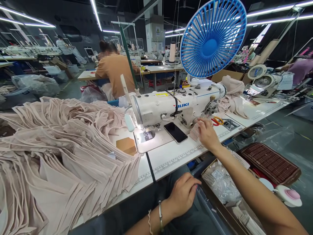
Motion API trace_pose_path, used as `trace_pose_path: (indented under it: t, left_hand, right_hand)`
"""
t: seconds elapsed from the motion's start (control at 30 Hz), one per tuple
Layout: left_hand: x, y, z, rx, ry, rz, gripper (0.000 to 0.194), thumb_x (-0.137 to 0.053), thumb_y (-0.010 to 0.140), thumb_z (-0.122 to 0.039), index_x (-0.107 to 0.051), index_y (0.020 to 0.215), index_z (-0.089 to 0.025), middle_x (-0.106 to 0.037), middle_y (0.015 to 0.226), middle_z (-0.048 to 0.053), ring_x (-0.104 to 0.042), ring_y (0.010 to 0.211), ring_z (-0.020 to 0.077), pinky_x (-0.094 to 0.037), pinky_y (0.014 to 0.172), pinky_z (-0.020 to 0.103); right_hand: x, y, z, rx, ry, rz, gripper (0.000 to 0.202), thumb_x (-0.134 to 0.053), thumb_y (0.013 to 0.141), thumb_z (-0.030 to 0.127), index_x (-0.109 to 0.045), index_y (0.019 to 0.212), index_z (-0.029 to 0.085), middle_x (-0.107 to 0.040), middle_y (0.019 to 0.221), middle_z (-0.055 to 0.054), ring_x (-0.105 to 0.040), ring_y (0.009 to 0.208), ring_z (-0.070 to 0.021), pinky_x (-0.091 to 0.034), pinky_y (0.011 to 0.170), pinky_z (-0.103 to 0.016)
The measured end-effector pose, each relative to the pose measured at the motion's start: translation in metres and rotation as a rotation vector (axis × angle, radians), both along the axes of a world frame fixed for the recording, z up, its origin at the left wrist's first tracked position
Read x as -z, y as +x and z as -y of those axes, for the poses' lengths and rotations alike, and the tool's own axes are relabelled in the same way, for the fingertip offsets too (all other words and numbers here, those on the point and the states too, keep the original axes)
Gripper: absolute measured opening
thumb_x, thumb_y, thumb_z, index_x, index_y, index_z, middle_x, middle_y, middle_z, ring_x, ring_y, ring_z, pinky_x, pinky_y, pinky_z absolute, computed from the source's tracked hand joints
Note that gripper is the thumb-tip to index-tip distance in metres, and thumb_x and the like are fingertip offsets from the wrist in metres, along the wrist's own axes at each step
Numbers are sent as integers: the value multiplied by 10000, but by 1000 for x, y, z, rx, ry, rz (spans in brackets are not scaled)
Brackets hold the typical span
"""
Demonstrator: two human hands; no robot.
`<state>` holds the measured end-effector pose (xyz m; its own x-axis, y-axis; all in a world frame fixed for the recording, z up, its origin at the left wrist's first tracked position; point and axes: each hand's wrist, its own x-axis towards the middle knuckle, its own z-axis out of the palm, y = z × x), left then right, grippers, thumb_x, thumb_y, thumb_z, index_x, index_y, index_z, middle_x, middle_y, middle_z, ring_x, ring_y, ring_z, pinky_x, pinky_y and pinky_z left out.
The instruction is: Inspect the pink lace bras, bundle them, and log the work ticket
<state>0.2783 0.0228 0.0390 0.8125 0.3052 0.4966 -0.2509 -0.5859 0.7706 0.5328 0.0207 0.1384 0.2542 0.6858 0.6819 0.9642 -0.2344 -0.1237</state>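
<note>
My right hand (207, 133) reaches over the white table to a small stack of printed labels (195, 132) beside the base of the white Juki sewing machine (171, 106), fingertips on the stack. My left hand (183, 193) rests on my lap below the table's front edge, fingers curled with nothing visible in them; two bracelets circle its wrist. A black phone (175, 132) lies flat on the table left of the labels. Orange-handled scissors (217, 121) lie just beyond my right hand.
A big heap of beige fabric pieces (58, 153) covers the table's left. A small cardboard box (126, 145) sits by the needle. A blue fan (212, 37) stands on the machine. A box of bagged labels (223, 187) and a wooden seat mat (270, 162) are at my right. A person in an orange top (113, 73) sits ahead.
</note>
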Motion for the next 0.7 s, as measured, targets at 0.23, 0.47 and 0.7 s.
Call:
trace_pose_path:
  t: [0.23, 0.47, 0.7]
  left_hand:
    - [-38, 82, -18, -163, -320, -109, 452, -547, 848, -134, -533, 1300, -155, -506, 1375, 158, -472, 1326, 252, -348, 1173, 429]
    - [-63, 145, -15, -185, -580, -350, 860, -625, 819, -219, -199, 1528, 15, -94, 1636, 243, -60, 1541, 272, -92, 1259, 351]
    - [-63, 156, -10, -165, -542, -356, 891, -662, 782, -226, -230, 1540, -44, -115, 1643, 211, -54, 1541, 278, -84, 1264, 391]
  right_hand:
    - [-1, 46, 21, 163, 288, -460, 425, -333, 965, 462, -577, 1152, 168, -608, 1188, -163, -537, 1169, -282, -456, 1003, -508]
    - [11, 61, 5, 169, 111, -822, 477, -443, 885, 555, -635, 1096, 173, -703, 1009, -107, -659, 903, -227, -555, 775, -358]
    - [9, 60, -11, 293, 55, -748, 428, -571, 836, 517, -665, 1036, 150, -706, 986, -138, -634, 995, -293, -490, 911, -416]
